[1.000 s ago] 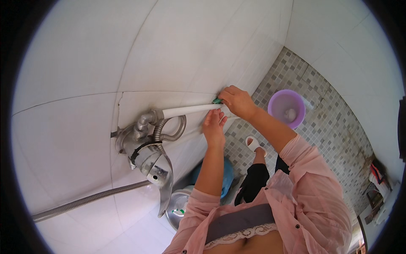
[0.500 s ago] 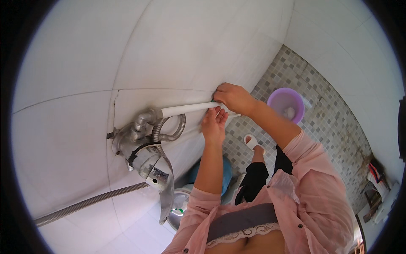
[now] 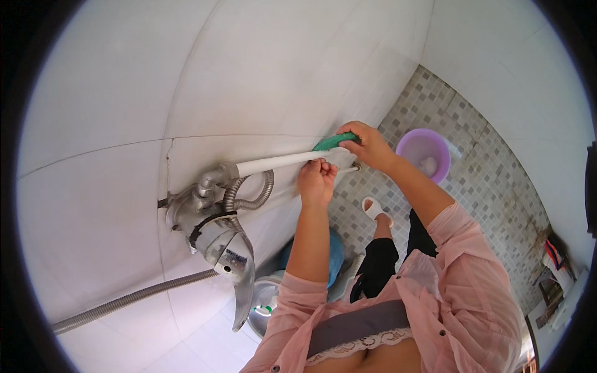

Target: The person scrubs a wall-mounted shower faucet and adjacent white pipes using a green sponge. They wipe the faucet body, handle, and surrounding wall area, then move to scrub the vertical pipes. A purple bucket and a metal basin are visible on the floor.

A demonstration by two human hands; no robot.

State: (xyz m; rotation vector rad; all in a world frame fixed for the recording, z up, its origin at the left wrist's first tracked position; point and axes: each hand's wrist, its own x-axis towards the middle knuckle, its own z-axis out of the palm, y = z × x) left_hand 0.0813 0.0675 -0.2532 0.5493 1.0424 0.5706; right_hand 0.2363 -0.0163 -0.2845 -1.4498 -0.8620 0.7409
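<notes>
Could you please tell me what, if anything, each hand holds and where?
The right hand holds a green pad by its right end; whether the left hand holds anything is unclear.

In our right hand's point(image 3: 367, 146) grip we see a green pad point(image 3: 333, 142); just below it, a white pipe point(image 3: 273, 163). Right of the grip, we find a purple bucket point(image 3: 443, 145) on a floor point(image 3: 485, 193) patterned in grey and off-white squares; nearer us, our shirt point(image 3: 472, 267) is pink.

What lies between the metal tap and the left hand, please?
The head view shows a white pipe and, below it, a curved metal hose.
</notes>
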